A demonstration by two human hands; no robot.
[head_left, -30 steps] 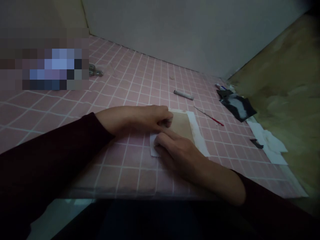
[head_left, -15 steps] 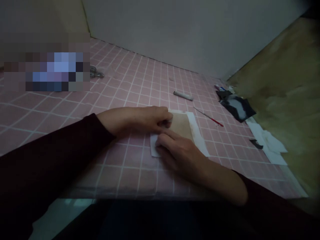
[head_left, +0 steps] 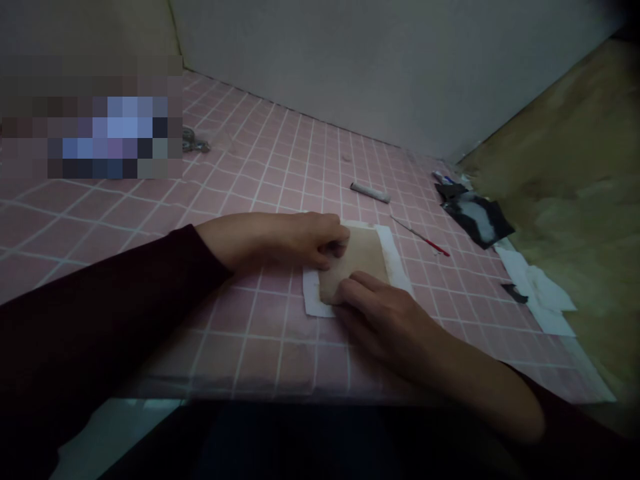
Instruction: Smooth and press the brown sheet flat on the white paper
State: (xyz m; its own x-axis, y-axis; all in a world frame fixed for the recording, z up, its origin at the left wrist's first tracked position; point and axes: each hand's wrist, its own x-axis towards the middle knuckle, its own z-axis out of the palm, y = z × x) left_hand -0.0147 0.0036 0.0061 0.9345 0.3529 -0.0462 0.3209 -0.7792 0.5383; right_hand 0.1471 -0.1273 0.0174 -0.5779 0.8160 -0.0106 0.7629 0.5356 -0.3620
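Note:
A beige sheet [head_left: 366,252] lies flat on a larger piece of white paper [head_left: 312,300], which shows as a border around it. My left hand [head_left: 315,237] rests over the sheet's left part, with its fingers curled in and their tips partly hidden. At the sheet's near edge is my right hand [head_left: 383,310], closed, its fingertips down on the edge. Whatever either hand may pinch is hidden or too small to name.
The table wears a pink checked cloth [head_left: 260,267]. Beyond the sheet lie a grey tube [head_left: 370,193] and a thin red-handled tool [head_left: 423,237]. To the right are a black packet [head_left: 480,219] and white papers [head_left: 543,287]. Scissors [head_left: 195,141] lie far left beside a blurred patch.
My right hand has moved right along the near edge, away from my left hand, uncovering the sheet's near left corner. The left hand has stayed nearly in place.

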